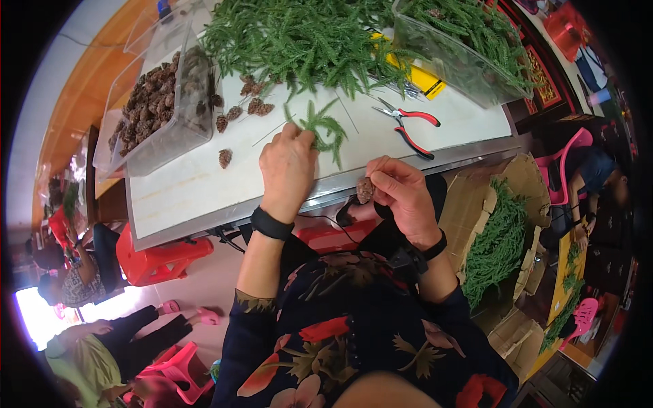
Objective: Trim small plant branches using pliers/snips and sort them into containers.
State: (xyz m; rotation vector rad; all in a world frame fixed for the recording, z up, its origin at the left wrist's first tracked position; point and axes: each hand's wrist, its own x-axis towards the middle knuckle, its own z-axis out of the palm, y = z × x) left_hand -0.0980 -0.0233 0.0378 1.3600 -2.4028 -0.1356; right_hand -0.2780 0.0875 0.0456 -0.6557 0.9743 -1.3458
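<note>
White surface (183, 194) is stretching before the seated person. Open cardboard box (457, 211) is standing to its right, lower down, with green foliage (500, 238) filling it. Heap of green sprigs (292, 44) is covering the far middle of the surface. Two clear bins are flanking the heap: the left bin (163, 149) is holding brown pine cones, the right bin (456, 68) more greenery. Left hand (289, 163) is resting on the surface, fingers curling down at the left end of a single sprig (326, 126) — fingertips hidden, so I cannot tell whether they are pinching or only pressing. Right hand (405, 190) is closing thumb and fingers on one pine cone (365, 190), holding it just off the near edge. Red-handled pliers (403, 124) are lying jaws parted, right of the sprig. Loose cones (225, 159) are sitting beside the left bin.
</note>
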